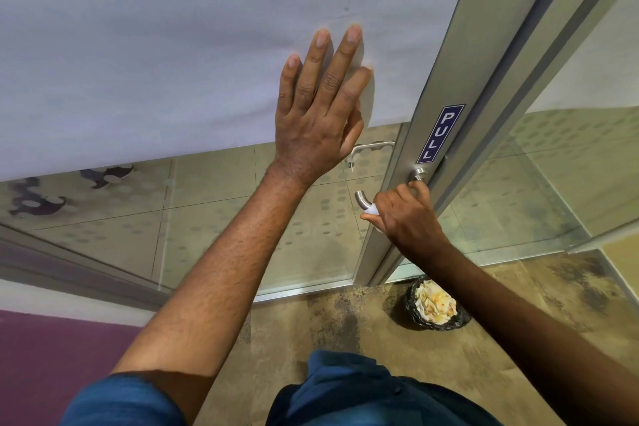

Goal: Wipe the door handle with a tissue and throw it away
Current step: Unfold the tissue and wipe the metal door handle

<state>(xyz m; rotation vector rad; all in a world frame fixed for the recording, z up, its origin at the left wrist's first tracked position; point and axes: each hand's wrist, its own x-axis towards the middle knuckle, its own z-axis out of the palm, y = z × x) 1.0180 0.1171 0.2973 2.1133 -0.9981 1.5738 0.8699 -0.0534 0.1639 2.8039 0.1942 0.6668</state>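
Tissue (373,209) is bunched in the right hand (404,214), fingers clamped around it and the lever door handle (363,199); only a white corner shows near the lever's curved end. Soft, light, probably tears if dragged hard, so keep it wadded under the fingers. Handle looks like smooth metal, likely slippery. Left hand (318,114) is flat, fingers spread, bracing the frosted door panel (173,45). Lined bin (435,304) sits on the floor just below.

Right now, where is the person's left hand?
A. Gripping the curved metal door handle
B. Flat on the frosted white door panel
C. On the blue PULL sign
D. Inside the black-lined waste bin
B: the left hand lies open, fingers spread, against the frosted white door panel, above the curved metal door handle.
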